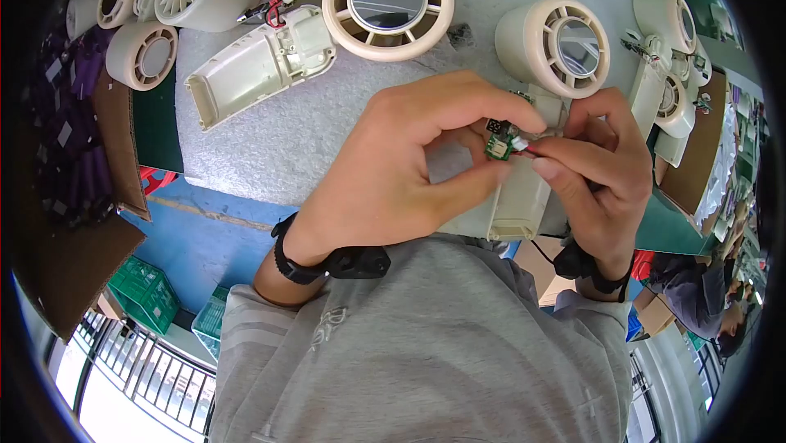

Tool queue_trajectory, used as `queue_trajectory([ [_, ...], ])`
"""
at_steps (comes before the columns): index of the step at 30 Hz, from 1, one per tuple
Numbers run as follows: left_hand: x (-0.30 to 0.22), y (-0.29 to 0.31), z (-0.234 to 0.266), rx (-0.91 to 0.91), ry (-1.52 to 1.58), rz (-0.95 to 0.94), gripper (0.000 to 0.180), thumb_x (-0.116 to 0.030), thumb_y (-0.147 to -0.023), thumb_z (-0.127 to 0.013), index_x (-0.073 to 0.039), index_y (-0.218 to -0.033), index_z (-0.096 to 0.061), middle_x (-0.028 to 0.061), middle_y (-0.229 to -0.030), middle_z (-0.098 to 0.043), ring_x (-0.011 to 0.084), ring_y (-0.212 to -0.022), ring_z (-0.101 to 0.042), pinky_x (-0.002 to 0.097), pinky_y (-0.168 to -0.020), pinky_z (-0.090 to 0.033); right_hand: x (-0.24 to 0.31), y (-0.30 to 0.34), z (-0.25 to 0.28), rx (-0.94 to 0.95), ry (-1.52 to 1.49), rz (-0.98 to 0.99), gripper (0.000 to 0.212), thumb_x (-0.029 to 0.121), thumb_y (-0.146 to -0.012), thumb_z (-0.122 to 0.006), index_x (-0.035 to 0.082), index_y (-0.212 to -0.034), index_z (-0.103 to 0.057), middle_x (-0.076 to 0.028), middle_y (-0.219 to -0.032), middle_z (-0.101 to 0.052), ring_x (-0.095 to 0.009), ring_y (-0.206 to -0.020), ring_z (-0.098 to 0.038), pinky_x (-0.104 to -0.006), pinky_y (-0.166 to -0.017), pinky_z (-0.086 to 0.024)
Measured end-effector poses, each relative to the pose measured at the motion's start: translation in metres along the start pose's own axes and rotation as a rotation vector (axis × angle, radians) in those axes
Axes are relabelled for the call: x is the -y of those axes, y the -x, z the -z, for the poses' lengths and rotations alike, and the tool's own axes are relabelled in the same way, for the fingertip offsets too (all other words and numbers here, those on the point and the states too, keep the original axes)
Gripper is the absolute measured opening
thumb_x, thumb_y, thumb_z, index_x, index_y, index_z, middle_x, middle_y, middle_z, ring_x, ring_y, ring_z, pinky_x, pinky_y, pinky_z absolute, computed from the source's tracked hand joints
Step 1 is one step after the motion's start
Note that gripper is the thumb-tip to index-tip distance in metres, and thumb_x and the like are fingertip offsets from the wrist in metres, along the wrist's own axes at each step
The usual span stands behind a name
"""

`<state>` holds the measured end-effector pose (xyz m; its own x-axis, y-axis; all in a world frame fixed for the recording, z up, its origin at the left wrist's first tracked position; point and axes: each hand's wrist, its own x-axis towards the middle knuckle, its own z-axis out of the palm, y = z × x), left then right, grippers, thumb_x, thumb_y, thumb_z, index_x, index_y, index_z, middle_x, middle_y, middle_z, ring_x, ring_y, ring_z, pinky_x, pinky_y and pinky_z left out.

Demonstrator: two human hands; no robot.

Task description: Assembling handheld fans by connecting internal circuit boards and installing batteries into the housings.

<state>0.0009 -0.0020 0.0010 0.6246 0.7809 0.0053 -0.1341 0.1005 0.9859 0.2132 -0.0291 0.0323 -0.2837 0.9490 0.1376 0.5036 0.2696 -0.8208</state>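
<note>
Between thumb and fingers, my left hand grips a small green circuit board. My right hand pinches a white plug with thin red and dark wires, right at the board's edge; whether it is seated cannot be made out. Under both hands lies a cream fan handle shell, its open side up and partly hidden by my fingers. A round cream fan head stands just beyond my right hand, close to the shell's far end.
Another fan head and an open handle shell with red wires lie farther left on the pale foam mat. More fan parts crowd both sides. Cardboard boxes flank the mat, the left one near purple cells. A person is at the far right.
</note>
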Motion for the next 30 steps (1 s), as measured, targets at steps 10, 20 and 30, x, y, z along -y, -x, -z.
queue_trajectory([
  [10, -0.0046, 0.0005, -0.0057, -0.101, 0.126, 0.041, 0.041, 0.017, -0.079, -0.064, 0.009, -0.118, -0.057, 0.0139, -0.112, -0.061, 0.0183, -0.103, -0.061, 0.0295, -0.089, -0.054, -0.0007, -0.0017, 0.0065, 0.094, 0.046, 0.026, 0.017, 0.003, -0.071, -0.078, 0.006, -0.087, -0.074, -0.006, -0.083, -0.045, -0.011, -0.058, -0.047, -0.0249, -0.047, -0.033],
  [20, 0.0000, 0.0020, -0.0030, -0.118, 0.000, -0.040, 0.039, 0.018, -0.073, -0.069, 0.009, -0.110, -0.061, 0.0172, -0.109, -0.063, 0.0213, -0.093, -0.066, 0.0296, -0.081, -0.058, -0.0002, -0.0023, 0.0042, 0.052, -0.001, -0.006, 0.015, 0.001, -0.069, -0.078, 0.002, -0.083, -0.072, -0.007, -0.083, -0.047, -0.012, -0.057, -0.048, -0.0250, -0.047, -0.035],
  [30, 0.0026, -0.0018, -0.0045, -0.154, -0.060, -0.133, 0.037, 0.017, -0.071, -0.069, 0.006, -0.106, -0.066, 0.0168, -0.106, -0.064, 0.0197, -0.094, -0.066, 0.0268, -0.075, -0.058, 0.0007, -0.0033, 0.0040, 0.044, 0.133, 0.096, 0.013, 0.003, -0.069, -0.078, 0.002, -0.078, -0.069, -0.007, -0.081, -0.049, -0.012, -0.055, -0.047, -0.0257, -0.046, -0.035],
])
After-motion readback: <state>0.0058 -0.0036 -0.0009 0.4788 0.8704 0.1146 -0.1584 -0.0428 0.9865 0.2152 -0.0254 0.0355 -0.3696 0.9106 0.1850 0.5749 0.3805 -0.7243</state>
